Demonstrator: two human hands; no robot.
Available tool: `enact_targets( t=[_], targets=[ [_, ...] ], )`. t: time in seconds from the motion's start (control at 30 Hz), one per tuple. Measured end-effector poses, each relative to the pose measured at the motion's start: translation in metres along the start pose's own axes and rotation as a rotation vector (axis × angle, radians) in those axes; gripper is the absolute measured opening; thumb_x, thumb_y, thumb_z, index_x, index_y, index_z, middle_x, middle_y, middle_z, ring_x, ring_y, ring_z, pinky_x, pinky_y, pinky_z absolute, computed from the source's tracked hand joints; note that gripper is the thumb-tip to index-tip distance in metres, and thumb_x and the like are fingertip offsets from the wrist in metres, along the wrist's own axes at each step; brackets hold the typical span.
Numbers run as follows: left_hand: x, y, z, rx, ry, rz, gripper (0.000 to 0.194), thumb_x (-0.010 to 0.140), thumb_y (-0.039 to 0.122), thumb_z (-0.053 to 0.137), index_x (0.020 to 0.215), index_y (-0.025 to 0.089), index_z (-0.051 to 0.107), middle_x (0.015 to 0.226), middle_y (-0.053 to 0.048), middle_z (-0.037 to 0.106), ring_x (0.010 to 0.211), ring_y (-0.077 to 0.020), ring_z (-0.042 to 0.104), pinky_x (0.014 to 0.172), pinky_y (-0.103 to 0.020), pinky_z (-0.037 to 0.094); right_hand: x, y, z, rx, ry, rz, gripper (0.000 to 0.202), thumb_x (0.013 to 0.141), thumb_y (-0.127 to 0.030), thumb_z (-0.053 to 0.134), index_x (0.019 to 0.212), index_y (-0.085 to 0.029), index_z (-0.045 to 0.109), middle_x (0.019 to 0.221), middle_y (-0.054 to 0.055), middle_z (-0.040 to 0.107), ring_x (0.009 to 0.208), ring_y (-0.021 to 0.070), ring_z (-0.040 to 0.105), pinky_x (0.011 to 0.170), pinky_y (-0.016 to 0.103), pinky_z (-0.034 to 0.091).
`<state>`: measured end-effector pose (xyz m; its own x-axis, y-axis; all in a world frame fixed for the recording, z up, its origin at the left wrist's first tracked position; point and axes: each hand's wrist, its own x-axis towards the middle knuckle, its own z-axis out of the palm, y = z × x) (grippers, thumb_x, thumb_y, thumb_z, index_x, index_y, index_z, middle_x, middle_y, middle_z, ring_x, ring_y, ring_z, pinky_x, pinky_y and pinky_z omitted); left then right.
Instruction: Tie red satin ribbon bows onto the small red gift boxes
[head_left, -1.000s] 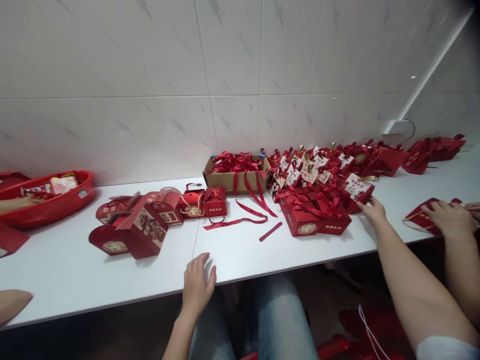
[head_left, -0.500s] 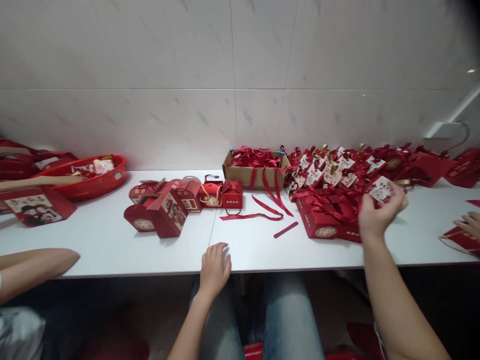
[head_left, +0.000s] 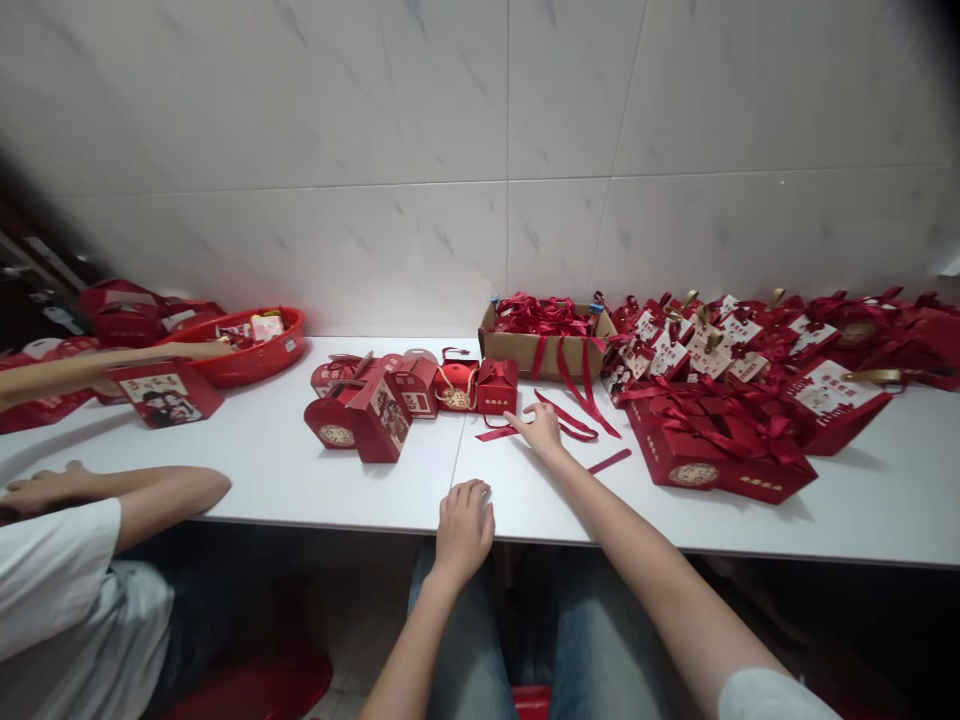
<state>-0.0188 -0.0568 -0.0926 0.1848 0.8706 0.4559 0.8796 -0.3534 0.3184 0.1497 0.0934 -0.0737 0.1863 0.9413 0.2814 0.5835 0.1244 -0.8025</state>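
Across comes the right hand (head_left: 541, 432), off the white-panelled red gift bag (head_left: 829, 395) on the right and into the middle, while the left hand (head_left: 463, 530) stays parked at the near edge, loosely curled, nothing visible in it. Biggest first: the white table (head_left: 300, 490) spans the view; at the back sits a cardboard box (head_left: 517, 347) heaped with ribbons (head_left: 544, 313); right of centre, bow-topped red boxes (head_left: 667, 455). Down in size to the small red box (head_left: 498, 385), and that's the key line: it lies just beyond the right fingertips, slightly to their left, with the right hand the nearer of the two. Smaller again, the loose red ribbon (head_left: 495, 434) runs mostly left to right, one end showing just past those fingertips. Thumb and fingers look narrowly parted; whether they touch the box or pinch the ribbon, I cannot tell. Print-wise, gold characters mark the small box's front, red ones the bag's panel, all too small to read safely; no brand can be made out.
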Motion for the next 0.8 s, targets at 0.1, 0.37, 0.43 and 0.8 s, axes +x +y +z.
enact_targets(
  t=[0.1,0.37,0.43,0.8],
  targets=[
    [-0.001,0.000,0.000,0.001,-0.010,0.005,0.024,0.085,0.018,0.043,0.108,0.018,0.053,0.110,-0.010,0.058,0.105,-0.0243,0.051,0.086,-0.040,0.041,0.000,-0.010,0.008,-0.176,-0.013,0.011,0.027,0.080,-0.043,0.055,0.076,-0.018,0.064,0.104,0.012,0.058,0.103,0.0283,0.050,0.088,0.044,0.034],
    [-0.001,-0.001,0.000,-0.007,-0.018,0.011,0.024,0.086,0.018,0.042,0.107,0.019,0.053,0.111,-0.009,0.058,0.106,-0.0245,0.049,0.086,-0.040,0.040,-0.013,0.005,-0.010,-0.225,-0.233,-0.217,0.028,0.082,-0.031,0.054,0.106,-0.016,0.061,0.109,0.010,0.062,0.101,0.0212,0.055,0.087,0.032,0.039],
    [-0.001,0.000,0.000,-0.019,-0.024,0.003,0.024,0.086,0.019,0.042,0.107,0.019,0.052,0.111,-0.009,0.058,0.106,-0.0247,0.049,0.087,-0.040,0.040,-0.019,0.011,-0.018,-0.235,-0.295,-0.273,0.029,0.081,-0.026,0.056,0.107,-0.015,0.062,0.115,0.011,0.060,0.107,0.0218,0.054,0.089,0.031,0.039],
    [0.047,-0.001,0.004,-0.188,-0.080,-0.211,0.027,0.086,0.030,0.043,0.107,0.019,0.056,0.115,-0.010,0.057,0.107,-0.0259,0.050,0.090,-0.042,0.041,-0.093,0.038,-0.063,-0.184,-0.284,-0.376,0.020,0.084,-0.021,0.051,0.096,-0.017,0.067,0.118,0.012,0.061,0.117,0.0260,0.051,0.098,0.041,0.040]
  ],
)
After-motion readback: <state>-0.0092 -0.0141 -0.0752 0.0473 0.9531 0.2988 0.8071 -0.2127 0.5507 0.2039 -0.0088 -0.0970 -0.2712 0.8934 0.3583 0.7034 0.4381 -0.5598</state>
